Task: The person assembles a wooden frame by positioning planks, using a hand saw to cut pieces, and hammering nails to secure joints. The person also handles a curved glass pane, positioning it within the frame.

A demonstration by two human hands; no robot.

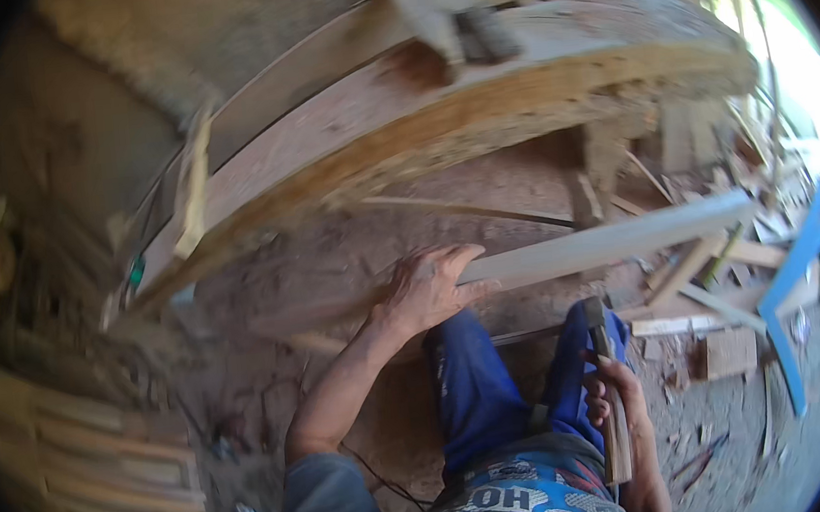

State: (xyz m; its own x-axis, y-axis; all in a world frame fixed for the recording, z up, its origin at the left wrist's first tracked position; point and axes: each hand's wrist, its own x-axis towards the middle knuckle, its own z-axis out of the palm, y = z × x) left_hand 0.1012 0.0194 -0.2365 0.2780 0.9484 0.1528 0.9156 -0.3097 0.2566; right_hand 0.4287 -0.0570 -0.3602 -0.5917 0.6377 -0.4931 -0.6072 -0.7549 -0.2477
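A long pale wooden board (pixel 616 239) lies crosswise in front of me, above my knees. My left hand (pixel 423 289) is closed round the board left of its middle, with the thumb toward the right. The board's left end is blurred. Near my right thigh, my right hand (pixel 618 389) grips a hammer (pixel 615 448) by its wooden handle. The hammer stands roughly upright, its dark head at the top beside my right knee. Hammer and board appear apart.
A thick wooden workbench (pixel 321 151) spans the far side, with a wooden block (pixel 427 17) on top. Slatted wooden pieces (pixel 103 453) stand at the left. A blue angled piece (pixel 784 348) and wood scraps (pixel 730 351) litter the floor at the right.
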